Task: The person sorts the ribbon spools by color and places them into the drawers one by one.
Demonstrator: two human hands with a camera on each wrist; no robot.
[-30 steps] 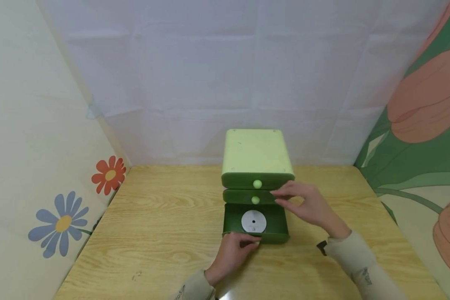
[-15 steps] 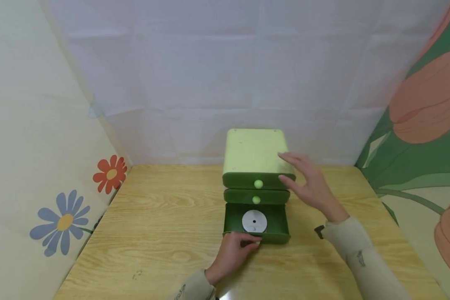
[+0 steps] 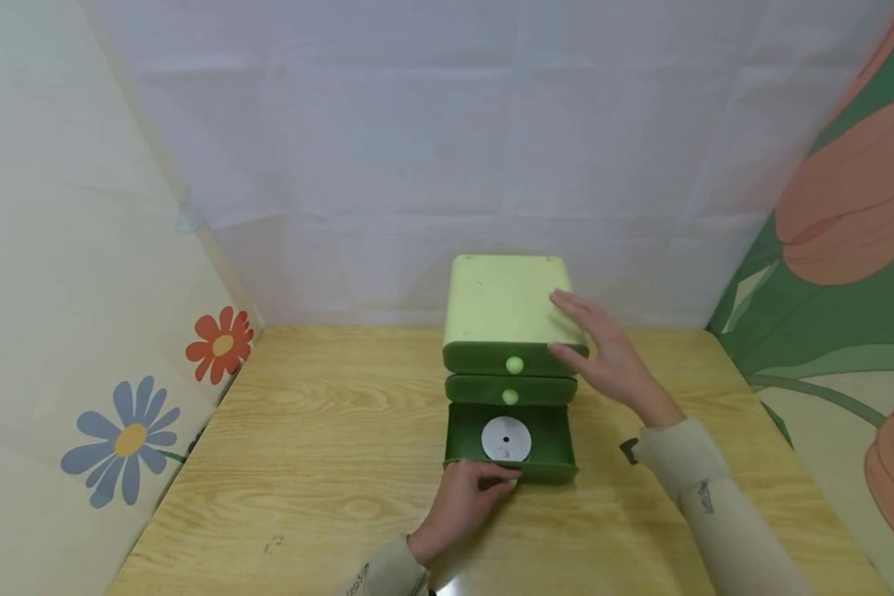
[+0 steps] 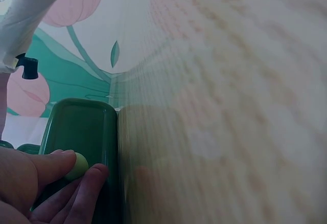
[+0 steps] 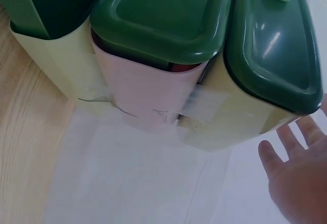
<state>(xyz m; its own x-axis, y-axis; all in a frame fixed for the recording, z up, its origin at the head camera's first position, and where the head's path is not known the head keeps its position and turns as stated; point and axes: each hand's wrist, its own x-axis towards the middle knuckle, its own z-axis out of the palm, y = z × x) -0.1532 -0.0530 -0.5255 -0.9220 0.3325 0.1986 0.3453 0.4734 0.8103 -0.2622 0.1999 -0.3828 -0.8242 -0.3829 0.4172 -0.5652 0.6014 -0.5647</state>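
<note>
A small drawer cabinet (image 3: pixel 502 302) with a pale green top and dark green drawer fronts stands on the table. Its bottom drawer (image 3: pixel 551 473) is pulled out, and a white round disc (image 3: pixel 507 426) with a small dark centre hole lies inside. My left hand (image 3: pixel 458 503) pinches that drawer's light green knob (image 4: pixel 77 166) between thumb and fingers. At the cabinet's upper right side, my right hand (image 3: pixel 605 352) is spread with nothing in it, fingertips overlapping the top edge in the head view. The middle drawer (image 5: pixel 163 19) sits slightly out, showing a sliver of red inside.
The wood-grain table (image 3: pixel 328 463) extends around the cabinet. A white sheet (image 3: pixel 358 165) hangs behind it. Flower-printed panels (image 3: pixel 849 273) border the sides. Clear tape (image 5: pixel 204 104) joins the cabinet's pink and cream sections.
My right hand has left the middle drawer's right end, risen to the cabinet's upper right side and spread its fingers. My left hand keeps its place at the bottom drawer's knob.
</note>
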